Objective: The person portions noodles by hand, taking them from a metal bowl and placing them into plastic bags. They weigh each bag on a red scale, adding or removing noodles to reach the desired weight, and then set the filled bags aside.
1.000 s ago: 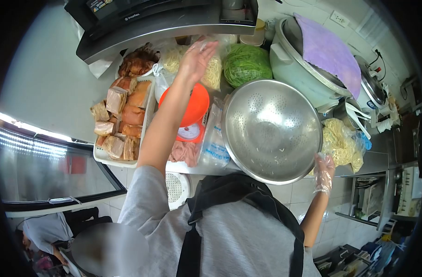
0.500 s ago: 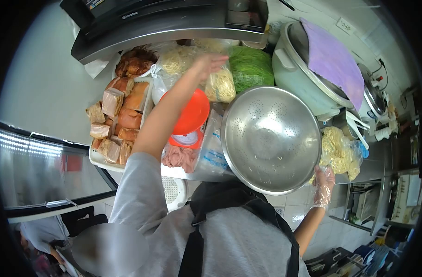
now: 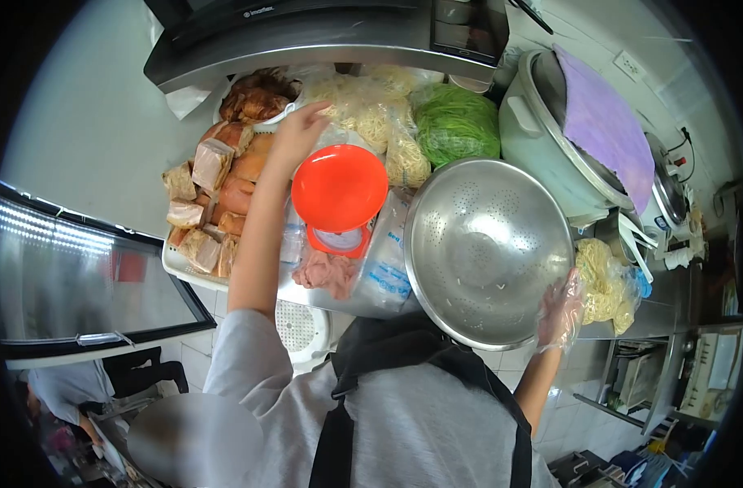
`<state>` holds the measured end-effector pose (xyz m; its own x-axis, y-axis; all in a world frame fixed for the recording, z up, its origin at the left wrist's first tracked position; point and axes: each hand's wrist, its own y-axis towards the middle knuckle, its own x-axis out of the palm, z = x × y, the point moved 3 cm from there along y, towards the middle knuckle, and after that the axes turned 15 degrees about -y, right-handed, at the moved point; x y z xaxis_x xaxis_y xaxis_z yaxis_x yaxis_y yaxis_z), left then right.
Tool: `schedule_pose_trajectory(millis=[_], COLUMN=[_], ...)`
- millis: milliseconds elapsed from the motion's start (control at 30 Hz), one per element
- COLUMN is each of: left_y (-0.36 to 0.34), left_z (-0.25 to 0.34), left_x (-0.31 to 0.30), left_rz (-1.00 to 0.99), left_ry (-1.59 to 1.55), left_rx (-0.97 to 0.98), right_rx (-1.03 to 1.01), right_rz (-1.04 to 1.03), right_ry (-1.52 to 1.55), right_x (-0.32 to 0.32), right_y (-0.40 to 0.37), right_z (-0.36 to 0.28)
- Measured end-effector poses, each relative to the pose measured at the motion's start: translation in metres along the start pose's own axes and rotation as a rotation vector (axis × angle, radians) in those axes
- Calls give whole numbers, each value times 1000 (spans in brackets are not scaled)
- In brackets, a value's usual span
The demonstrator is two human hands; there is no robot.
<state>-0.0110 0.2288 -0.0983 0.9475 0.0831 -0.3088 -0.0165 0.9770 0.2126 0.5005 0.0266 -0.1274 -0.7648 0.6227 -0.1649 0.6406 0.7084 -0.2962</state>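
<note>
My left hand [image 3: 298, 132] reaches out over the counter, fingers curled down onto a clear plastic bag [image 3: 339, 134] between the tray of meat blocks [image 3: 213, 203] and the bags of yellow noodles [image 3: 371, 106]. Its grip is hidden from here. My right hand [image 3: 560, 313], in a thin plastic glove, holds the near right rim of a large steel colander [image 3: 487, 248], which is tilted and has a few noodle strands in it. An orange bowl [image 3: 339, 187] sits on a small kitchen scale [image 3: 336, 241] just right of my left forearm.
A bag of green noodles [image 3: 457, 122] lies at the back. A big rice cooker [image 3: 550, 154] under a purple cloth [image 3: 603, 122] stands to the right. More yellow noodles [image 3: 603, 281] lie beside the colander. Pink sliced meat [image 3: 323, 272] sits at the counter's front. A microwave [image 3: 323, 32] is overhead.
My left hand has swung from the noodle bags at the back centre leftwards and down to the clear bag by the meat tray. The right hand stays on the colander's rim.
</note>
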Motion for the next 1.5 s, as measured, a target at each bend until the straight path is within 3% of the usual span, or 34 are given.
schedule_pose_trajectory(millis=[167,300,367,433,500,533,567,600,633,667,733,767,900,1000,1100,1200,1400,1467,1500], left_y=[-91,-151,-169,-182,-215,-245,-271,-309,-373,-416,-498,-522,-548,-544,-519,-483,-401,-375,-367], left_z=[36,54,62,91,114,112,136,156,146,140,124,122,132,130,122,106,89,80,71], left_x=[-12,31,47,13,-74,-130,-177,-232,-327,-376,-482,-511,-539,-536,-511,-480,-435,-427,-432], left_rz=[266,277,227,375,813,1133,1281,1462,1482,1882,2319,2442,2422,2267,2097,1931,1646,1507,1418], left_ry=[-188,-394,-402,-32,363,220,545,798,906,1404,1526,1468,1163,965,708,450,141,241,286], left_rx=[-7,2,21,317,433,409,711,703,822,745,342,168,58,130,216,250,176,120,114], right_rx=[144,-46,-11,-71,-219,-240,-261,-278,-295,-340,-427,-395,-539,-605,-623,-679,-627,-348,-333], right_rz=[-54,-231,-282,-372,-504,-493,-476,-442,-408,-424,-449,-443,-634,-691,-669,-610,-583,-599,-593], right_ry=[55,67,-55,-160,-241,-305,-365,-398,-431,-459,-513,-537,-631,-1262,-1492,-1276,-1270,-1117,-1097], right_x=[22,42,56,67,78,82,81,81,80,81,80,79,90,98,82,78,89,96,95], right_y=[-7,4,0,-7,-20,-22,-19,-16,-14,-9,6,9,15,7,47,47,12,-9,-5], right_z=[-5,12,12,2,-18,-22,-26,-29,-32,-35,-40,-41,-40,-25,14,10,-15,-21,-19])
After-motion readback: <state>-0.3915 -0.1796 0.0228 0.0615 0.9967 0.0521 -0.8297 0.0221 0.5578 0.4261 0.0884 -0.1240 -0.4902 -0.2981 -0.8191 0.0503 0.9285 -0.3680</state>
